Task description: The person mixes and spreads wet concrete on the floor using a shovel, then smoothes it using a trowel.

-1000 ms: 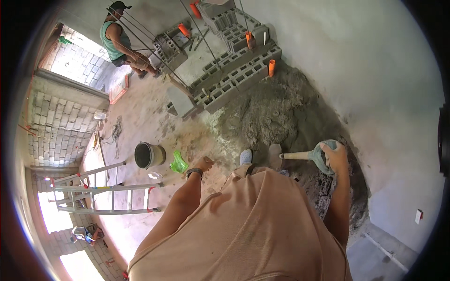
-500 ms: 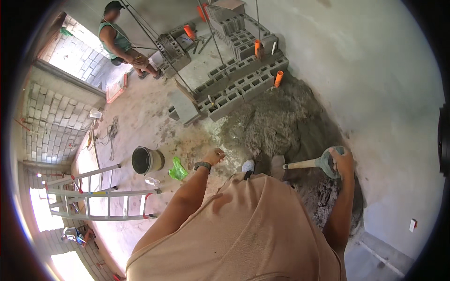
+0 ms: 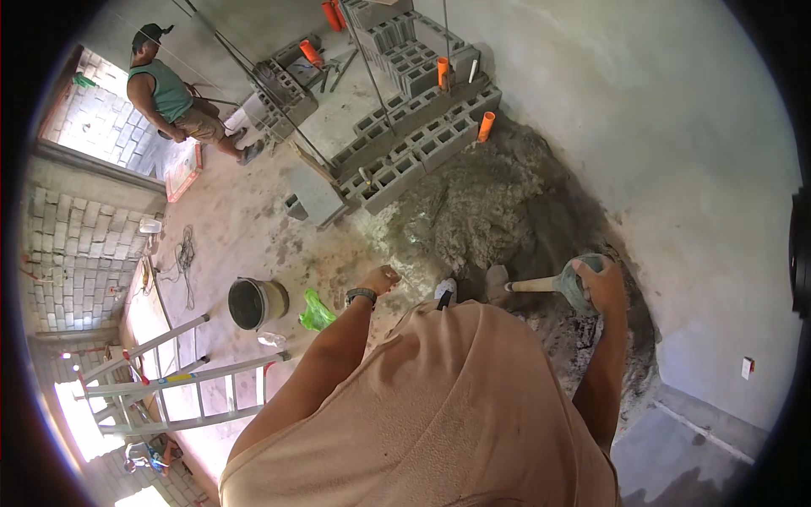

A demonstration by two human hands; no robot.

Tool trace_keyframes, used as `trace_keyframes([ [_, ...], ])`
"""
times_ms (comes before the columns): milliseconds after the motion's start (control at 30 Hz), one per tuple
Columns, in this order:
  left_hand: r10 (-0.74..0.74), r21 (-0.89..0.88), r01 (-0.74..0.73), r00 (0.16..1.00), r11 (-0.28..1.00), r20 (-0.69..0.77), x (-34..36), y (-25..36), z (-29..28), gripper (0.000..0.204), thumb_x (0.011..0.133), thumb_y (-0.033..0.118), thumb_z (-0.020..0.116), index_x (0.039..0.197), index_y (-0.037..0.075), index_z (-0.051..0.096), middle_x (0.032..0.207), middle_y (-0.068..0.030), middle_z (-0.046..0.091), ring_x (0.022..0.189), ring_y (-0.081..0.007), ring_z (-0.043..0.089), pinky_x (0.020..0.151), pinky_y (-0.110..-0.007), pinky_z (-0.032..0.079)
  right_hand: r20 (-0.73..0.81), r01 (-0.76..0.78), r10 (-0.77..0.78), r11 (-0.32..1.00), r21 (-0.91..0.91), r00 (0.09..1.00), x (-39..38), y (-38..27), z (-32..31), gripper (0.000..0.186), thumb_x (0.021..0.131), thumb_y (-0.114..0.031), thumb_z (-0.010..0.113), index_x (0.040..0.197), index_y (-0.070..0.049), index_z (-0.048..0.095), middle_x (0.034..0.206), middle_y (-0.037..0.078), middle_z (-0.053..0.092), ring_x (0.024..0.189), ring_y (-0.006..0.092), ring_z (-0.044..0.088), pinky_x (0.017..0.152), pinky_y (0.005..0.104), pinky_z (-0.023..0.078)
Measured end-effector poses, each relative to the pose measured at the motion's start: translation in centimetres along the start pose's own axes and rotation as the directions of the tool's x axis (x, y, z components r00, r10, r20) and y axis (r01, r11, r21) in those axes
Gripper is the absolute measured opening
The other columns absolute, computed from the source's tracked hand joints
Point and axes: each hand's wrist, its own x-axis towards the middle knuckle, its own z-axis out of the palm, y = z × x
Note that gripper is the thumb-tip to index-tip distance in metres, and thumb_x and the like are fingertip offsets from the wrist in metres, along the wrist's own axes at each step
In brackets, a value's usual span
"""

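Head view: we see our right hand (image 3: 601, 283) with fingers wrapped round a shovel's (image 3: 541, 285) pale wooden handle over the lumpy grey mortar pile (image 3: 498, 211). Our left hand (image 3: 382, 279) hangs empty, fingers loosely curled.

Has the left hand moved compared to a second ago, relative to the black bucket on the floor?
Yes. The left hand has lifted up and swung forward, away from the black bucket and the green bag, toward the wet mortar pile.
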Motion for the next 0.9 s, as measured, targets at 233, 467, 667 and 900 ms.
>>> trace_keyframes([
  [233, 0.049, 0.071, -0.059, 0.991, 0.996, 0.127, 1.3, -0.6, 1.1, 0.035, 0.092, 0.034, 0.07, 0.107, 0.003, 0.066, 0.091, -0.011, 0.073, 0.074, -0.018, 0.068, 0.068, -0.035, 0.056, -0.04, -0.043, 0.043, 0.999, 0.005, 0.998, -2.1, -1.7, 1.0, 0.042, 0.079, -0.039, 0.08, 0.094, -0.001, 0.069, 0.063, 0.002, 0.058, 0.048, 0.0112, 0.052, 0.047, 0.0306, 0.04],
  [467, 0.074, 0.157, -0.082, 0.996, 0.984, 0.058, 1.2, -2.5, 1.3, 0.034, 0.088, 0.041, 0.07, 0.102, 0.009, 0.07, 0.084, -0.0077, 0.073, 0.076, -0.0197, 0.067, 0.073, -0.036, 0.053, -0.049, 0.045, -0.044, 0.999, 0.026, 0.998, -5.4, -0.2, 1.8, 0.037, 0.081, -0.034, 0.079, 0.094, -0.001, 0.069, 0.063, 0.0, 0.056, 0.048, 0.0108, 0.049, 0.046, 0.0309, 0.039],
  [667, 0.068, 0.039, -0.069, 0.997, 0.997, 0.019, -4.2, -3.8, 1.8, 0.037, 0.09, 0.039, 0.071, 0.105, 0.005, 0.068, 0.085, -0.0091, 0.072, 0.074, -0.0178, 0.066, 0.07, -0.036, 0.053, -0.038, 0.099, -0.096, 0.992, 0.073, 0.995, -10.1, 1.5, 2.2, 0.038, 0.081, -0.033, 0.079, 0.094, 0.001, 0.07, 0.066, 0.002, 0.06, 0.053, 0.0105, 0.053, 0.049, 0.0289, 0.041],
  [900, -0.028, 0.059, 0.028, 1.0, 0.998, 0.005, -12.7, -11.1, 6.0, 0.031, 0.089, 0.033, 0.072, 0.098, 0.004, 0.069, 0.084, -0.01, 0.073, 0.074, -0.0179, 0.068, 0.071, -0.036, 0.055, -0.035, 0.101, -0.1, 0.994, 0.037, 0.994, -18.0, 7.5, 2.2, 0.04, 0.08, -0.034, 0.076, 0.098, 0.001, 0.071, 0.08, 0.01, 0.068, 0.071, 0.0192, 0.062, 0.068, 0.0366, 0.05],
])
